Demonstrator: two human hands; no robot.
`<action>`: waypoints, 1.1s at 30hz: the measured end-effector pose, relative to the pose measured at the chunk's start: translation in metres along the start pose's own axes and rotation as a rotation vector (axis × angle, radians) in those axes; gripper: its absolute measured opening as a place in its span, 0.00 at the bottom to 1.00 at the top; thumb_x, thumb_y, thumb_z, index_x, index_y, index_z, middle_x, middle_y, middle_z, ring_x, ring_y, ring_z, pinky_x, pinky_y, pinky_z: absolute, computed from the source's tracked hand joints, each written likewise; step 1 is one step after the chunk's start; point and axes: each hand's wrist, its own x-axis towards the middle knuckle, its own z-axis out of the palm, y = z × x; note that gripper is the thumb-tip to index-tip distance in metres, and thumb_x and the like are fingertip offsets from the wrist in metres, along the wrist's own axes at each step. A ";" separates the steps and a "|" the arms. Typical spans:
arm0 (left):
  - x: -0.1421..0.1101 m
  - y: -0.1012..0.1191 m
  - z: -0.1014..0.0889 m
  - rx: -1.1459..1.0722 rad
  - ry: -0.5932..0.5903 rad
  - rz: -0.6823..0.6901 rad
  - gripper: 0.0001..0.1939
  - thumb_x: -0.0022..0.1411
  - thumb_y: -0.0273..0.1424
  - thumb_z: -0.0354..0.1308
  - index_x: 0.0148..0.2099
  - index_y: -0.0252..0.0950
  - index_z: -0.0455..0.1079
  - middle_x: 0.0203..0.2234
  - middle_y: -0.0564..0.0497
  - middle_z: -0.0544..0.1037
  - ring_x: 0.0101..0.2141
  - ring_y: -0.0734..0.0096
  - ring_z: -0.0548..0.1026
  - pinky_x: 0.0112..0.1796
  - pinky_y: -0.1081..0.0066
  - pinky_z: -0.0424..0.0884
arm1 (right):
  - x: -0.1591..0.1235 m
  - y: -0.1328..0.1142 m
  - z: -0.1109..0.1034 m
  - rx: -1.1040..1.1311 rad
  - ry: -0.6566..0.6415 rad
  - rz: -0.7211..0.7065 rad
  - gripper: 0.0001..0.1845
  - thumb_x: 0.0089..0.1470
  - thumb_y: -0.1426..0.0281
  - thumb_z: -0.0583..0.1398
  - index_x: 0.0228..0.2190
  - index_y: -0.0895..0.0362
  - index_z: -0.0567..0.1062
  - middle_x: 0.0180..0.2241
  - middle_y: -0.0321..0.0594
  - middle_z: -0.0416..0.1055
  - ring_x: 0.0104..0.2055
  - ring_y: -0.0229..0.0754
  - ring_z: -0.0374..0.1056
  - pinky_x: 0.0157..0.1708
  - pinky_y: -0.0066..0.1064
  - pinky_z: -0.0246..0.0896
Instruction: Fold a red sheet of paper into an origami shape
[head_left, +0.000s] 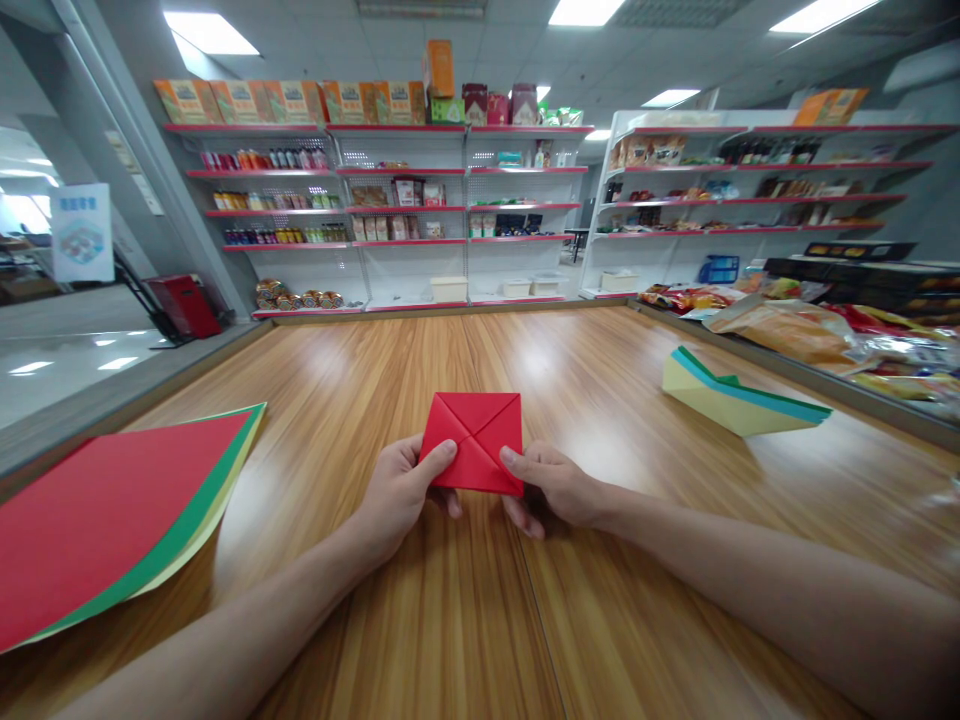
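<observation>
A square of folded red paper (475,425) is held up in front of me, just above the wooden table. Crossing creases and flap edges meet near its centre. My left hand (409,485) pinches its left side, thumb on the front face and fingers curled behind. On the opposite side my right hand (551,480) grips the lower right part in the same way, thumb on top. The fingers' far ends behind the paper are partly hidden.
A stack of red, green and pale yellow sheets (112,500) lies at the left. To the right rests a folded paper boat (735,395) in yellow, blue and green. Packaged snacks (795,330) line the table's right edge. Stocked shelves (397,207) stand beyond the wooden table (450,620).
</observation>
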 end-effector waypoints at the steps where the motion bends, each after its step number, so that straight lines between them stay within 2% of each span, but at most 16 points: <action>1: 0.000 0.000 0.000 0.004 0.000 0.001 0.16 0.59 0.39 0.58 0.30 0.30 0.67 0.18 0.51 0.73 0.15 0.76 0.69 0.18 0.77 0.66 | 0.000 0.000 0.000 -0.021 -0.013 0.003 0.35 0.56 0.47 0.49 0.14 0.63 0.69 0.12 0.36 0.63 0.12 0.31 0.58 0.12 0.21 0.49; 5: -0.001 0.001 0.002 0.022 0.012 -0.001 0.17 0.59 0.40 0.58 0.29 0.30 0.67 0.16 0.51 0.73 0.14 0.75 0.70 0.17 0.77 0.65 | -0.003 -0.005 0.000 -0.136 -0.058 0.009 0.31 0.56 0.50 0.53 0.16 0.62 0.69 0.12 0.35 0.62 0.12 0.30 0.57 0.12 0.20 0.47; 13: 0.001 -0.002 0.000 -0.027 0.004 -0.050 0.16 0.60 0.39 0.56 0.29 0.29 0.66 0.16 0.50 0.74 0.14 0.76 0.70 0.17 0.79 0.64 | -0.007 -0.013 0.006 -0.297 -0.011 0.042 0.26 0.56 0.55 0.54 0.17 0.62 0.69 0.11 0.34 0.63 0.10 0.28 0.54 0.10 0.20 0.46; 19: 0.000 -0.001 0.001 -0.047 0.003 -0.043 0.16 0.61 0.39 0.57 0.29 0.30 0.66 0.16 0.51 0.73 0.15 0.76 0.70 0.17 0.79 0.65 | -0.006 -0.008 0.007 -0.262 -0.014 -0.011 0.28 0.56 0.52 0.53 0.17 0.62 0.69 0.12 0.35 0.63 0.11 0.29 0.55 0.10 0.20 0.46; 25: 0.001 -0.005 0.000 -0.011 0.101 0.040 0.16 0.60 0.41 0.57 0.31 0.32 0.65 0.16 0.53 0.72 0.15 0.72 0.71 0.18 0.75 0.67 | 0.000 -0.004 0.005 -0.101 0.029 0.012 0.36 0.55 0.46 0.48 0.14 0.62 0.68 0.11 0.36 0.62 0.11 0.31 0.58 0.12 0.22 0.48; 33: 0.001 -0.007 -0.002 0.004 0.133 0.044 0.17 0.59 0.42 0.58 0.31 0.32 0.65 0.16 0.52 0.72 0.15 0.72 0.71 0.18 0.74 0.66 | 0.001 -0.003 0.004 -0.247 0.058 0.035 0.33 0.58 0.51 0.50 0.13 0.61 0.69 0.09 0.35 0.61 0.09 0.29 0.53 0.09 0.21 0.44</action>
